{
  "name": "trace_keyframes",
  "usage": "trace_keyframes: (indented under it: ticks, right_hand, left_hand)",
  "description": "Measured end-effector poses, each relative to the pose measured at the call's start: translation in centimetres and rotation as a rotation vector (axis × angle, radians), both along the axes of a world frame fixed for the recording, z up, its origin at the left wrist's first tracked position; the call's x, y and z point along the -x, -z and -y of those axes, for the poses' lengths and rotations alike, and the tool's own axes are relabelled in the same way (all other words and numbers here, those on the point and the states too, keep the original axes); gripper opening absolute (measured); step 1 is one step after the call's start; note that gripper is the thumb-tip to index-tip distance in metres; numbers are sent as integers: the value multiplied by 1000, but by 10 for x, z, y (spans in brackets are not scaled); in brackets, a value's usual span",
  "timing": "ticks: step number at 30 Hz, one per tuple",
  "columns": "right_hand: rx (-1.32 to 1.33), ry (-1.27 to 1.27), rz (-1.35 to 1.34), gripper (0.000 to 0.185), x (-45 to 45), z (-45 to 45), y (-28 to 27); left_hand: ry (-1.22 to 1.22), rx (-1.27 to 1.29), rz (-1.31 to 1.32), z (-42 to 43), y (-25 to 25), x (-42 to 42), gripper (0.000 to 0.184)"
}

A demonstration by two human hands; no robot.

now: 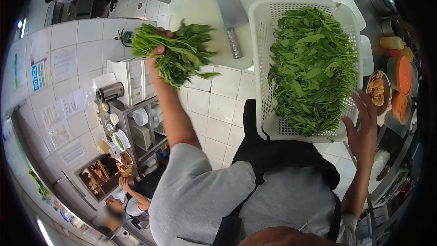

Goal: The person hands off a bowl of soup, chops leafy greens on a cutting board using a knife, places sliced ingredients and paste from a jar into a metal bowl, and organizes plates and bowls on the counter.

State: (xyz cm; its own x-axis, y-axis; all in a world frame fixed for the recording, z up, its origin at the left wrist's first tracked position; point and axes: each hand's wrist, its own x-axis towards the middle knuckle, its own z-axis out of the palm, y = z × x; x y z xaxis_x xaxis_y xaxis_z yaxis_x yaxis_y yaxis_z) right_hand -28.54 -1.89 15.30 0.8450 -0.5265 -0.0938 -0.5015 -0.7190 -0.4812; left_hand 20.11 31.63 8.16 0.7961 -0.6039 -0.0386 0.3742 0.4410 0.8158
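Note:
My left hand (pixel 157 51) is wrapped around a bunch of leafy greens (pixel 182 48), held up left of the cutting board, stems pointing left and leaves hanging right. My right hand (pixel 364 120) is at the near right corner of a white perforated plastic basket (pixel 260 100), its fingers spread along the rim; whether they press on it I cannot tell. Inside the basket lies a thick heap of the same leafy greens (pixel 314 68). A cleaver (pixel 230 7) rests on the white cutting board (pixel 195 7), its handle toward me.
White dishes (pixel 350 9) stand behind and right of the basket. Farther right are a bowl of brown food (pixel 377 89), an orange-lidded container (pixel 403 75) and a squeeze bottle (pixel 391 42). At lower left, another person (pixel 136 198) works by a shelf with bowls (pixel 140 116).

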Motion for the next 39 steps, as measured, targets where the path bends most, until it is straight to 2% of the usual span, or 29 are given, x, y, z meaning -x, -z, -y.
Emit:
trace_keyframes:
  ticks: [1, 2, 3, 4, 5, 6, 7, 8, 10, 11, 13, 14, 16, 17, 18, 20, 21, 22, 23, 24, 25, 26, 28, 30, 34, 35, 36, 38, 39]
  right_hand:
    - [-20, 65, -94, 71, 16, -4, -1]
    - [-40, 129, -186, 80, 29, -9, -2]
    - [-44, 139, -189, 80, 38, -16, -1]
    - [-71, 179, -248, 90, 45, -23, 2]
    - [-96, 217, -306, 100, 49, -30, 4]
    - [-91, 222, -305, 100, 51, -37, 6]
    - [-128, 239, -342, 106, 53, -42, 10]
    - [-167, 254, -380, 112, 53, -46, 14]
    - [-142, 249, -325, 111, 53, -51, 26]
    - [-155, 260, -250, 109, 59, -52, 37]
    - [-259, 297, -122, 99, 77, -53, 55]
    - [-243, 286, -102, 99, 83, -54, 64]
    - [-246, 280, -119, 91, 96, -61, 78]
    - [-203, 296, -79, 69, 97, -65, 85]
    - [-186, 287, -63, 69, 108, -65, 107]
    - [-134, 205, 129, 46, 134, -56, 148]
    - [-193, 269, 227, 31, 122, -62, 136]
    - [-185, 255, 246, 31, 117, -67, 132]
    - [-202, 265, 368, 28, 116, -71, 129]
    - [-218, 274, 492, 26, 113, -77, 125]
    - [-72, 248, 533, 23, 108, -83, 111]
    - [-60, 240, 555, 23, 105, -87, 97]
    - [-248, 305, 725, 21, 104, -89, 74]
    - [-195, 299, 767, 23, 122, -86, 68]
    - [-405, 380, 866, 25, 180, -83, 22]
    - [-426, 402, 904, 25, 198, -81, 7]
    - [-417, 394, 981, 26, 223, -70, 2]
    - [-395, 364, 1113, 28, 283, -37, -9]
    - [-369, 342, 1170, 25, 314, -24, -21]
  left_hand:
    - [-25, -290, 164, -5, -10, -18, 54]
    - [-10, -294, 161, 4, -21, -29, 54]
    - [147, -659, 423, 16, -33, -40, 55]
    - [304, -1016, 691, 28, -39, -50, 57]
    - [292, -1162, 799, 47, -30, -48, 68]
    - [249, -1304, 1012, 61, -7, -46, 84]
    - [194, -1504, 1389, 62, 54, -58, 108]
    - [188, -1500, 1387, 64, 72, -48, 108]
    - [119, -1475, 1540, 76, 90, -35, 127]
    - [111, -1470, 1536, 76, 93, -35, 127]
    - [187, -1501, 1467, 74, 88, -37, 131]
    - [153, -1498, 1473, 75, 79, -38, 131]
    - [287, -1493, 1377, 77, 61, -33, 131]
    - [257, -1486, 1385, 76, 55, -35, 131]
    - [246, -1447, 1402, 74, 52, -40, 128]
    - [206, -1411, 1418, 71, 33, -49, 125]
    - [209, -1310, 1275, 70, 17, -54, 119]
    - [213, -1205, 1138, 66, 3, -59, 114]
    - [161, -1219, 1176, 62, -11, -58, 100]
    - [135, -1216, 1191, 58, -27, -55, 100]
    - [136, -1182, 1138, 55, -46, -49, 97]
    - [139, -1144, 1087, 50, -61, -39, 95]
    - [40, -1118, 1148, 41, -79, -24, 95]
    - [48, -1172, 1035, 33, -88, -19, 97]
    - [-7, -1130, 1011, 22, -91, 2, 99]
    - [-67, -1052, 926, 21, -89, 9, 82]
    - [-78, -1037, 924, 19, -84, 11, 82]
    - [-124, -794, 589, 14, -67, 2, 56]
    - [-143, -784, 565, 13, -54, -4, 39]
